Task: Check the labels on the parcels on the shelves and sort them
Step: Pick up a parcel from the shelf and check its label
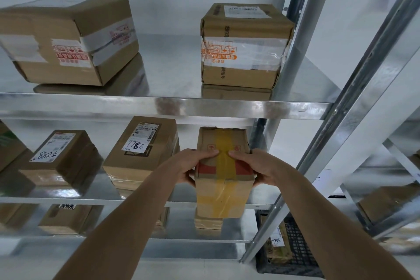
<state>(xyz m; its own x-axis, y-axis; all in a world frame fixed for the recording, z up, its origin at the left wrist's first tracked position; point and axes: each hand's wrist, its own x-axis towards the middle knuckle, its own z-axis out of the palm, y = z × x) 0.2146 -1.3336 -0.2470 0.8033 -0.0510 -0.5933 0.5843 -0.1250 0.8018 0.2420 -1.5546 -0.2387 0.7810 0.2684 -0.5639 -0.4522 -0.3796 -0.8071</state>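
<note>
Both hands hold one parcel [223, 175] — a small cardboard box bound lengthwise with a broad strip of yellow tape and crossed by a red band — at the front edge of the middle shelf [136, 201], near the silver upright post [276, 120] of the rack. The left hand [192, 167] wraps the box's left side, thumb reaching across the top face to the tape, fingers curled under the left edge. The right hand [255, 167] mirrors it on the right side, thumb tip touching the tape from the other direction, so the two thumbs nearly meet over the yellow strip. The grip of each hand is closed around the box, which sits squarely between the palms; its near end overhangs the shelf's front lip, and whether its base rests on the shelf cannot be told. No label shows on the faces turned toward the camera. Just left of the held parcel stands a taller box [142, 154] with a white label marked 7786, and further left a lower box [60, 159] labelled 5788. On the shelf above the held parcel sit two taped boxes: one almost straight overhead [245, 48], the other well to the left [68, 38]. Below and right of the held parcel, beyond the post, a black crate [295, 254] on the floor holds a parcel tagged 7786.
</note>
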